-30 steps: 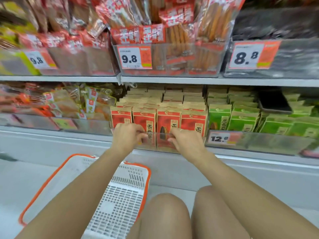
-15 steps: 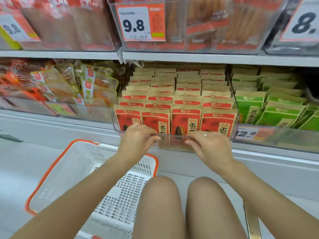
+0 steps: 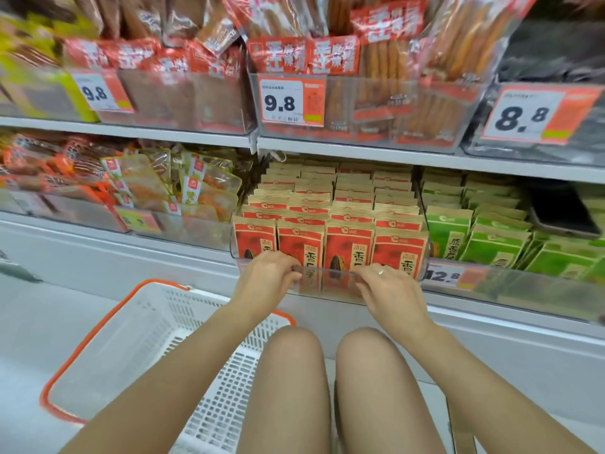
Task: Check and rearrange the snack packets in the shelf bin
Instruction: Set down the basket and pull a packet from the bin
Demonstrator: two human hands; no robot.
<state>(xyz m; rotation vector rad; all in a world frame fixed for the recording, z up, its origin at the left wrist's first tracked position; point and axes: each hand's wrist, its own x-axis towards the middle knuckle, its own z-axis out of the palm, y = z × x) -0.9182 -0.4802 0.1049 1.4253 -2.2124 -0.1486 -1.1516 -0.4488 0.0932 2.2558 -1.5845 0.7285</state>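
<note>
A clear plastic shelf bin [image 3: 327, 285] on the lower shelf holds several rows of red and tan snack packets [image 3: 349, 249] standing upright. My left hand [image 3: 265, 278] grips the bin's front rim at the left, fingers curled over its top edge. At the right of the same rim my right hand [image 3: 388, 290], with a ring on one finger, grips it too. The bin's front juts out past the shelf edge.
Green packets [image 3: 491, 244] fill the bin to the right, with a dark phone [image 3: 559, 209] lying on them. Mixed clear-wrapped snacks [image 3: 183, 188] sit to the left. A white basket with an orange rim [image 3: 108, 317] stands on the floor at my left. My knees [image 3: 327, 355] are below the hands.
The bin with the red packets has come forward out of the shelf, both hands holding its front rim. The camera view has shifted.
</note>
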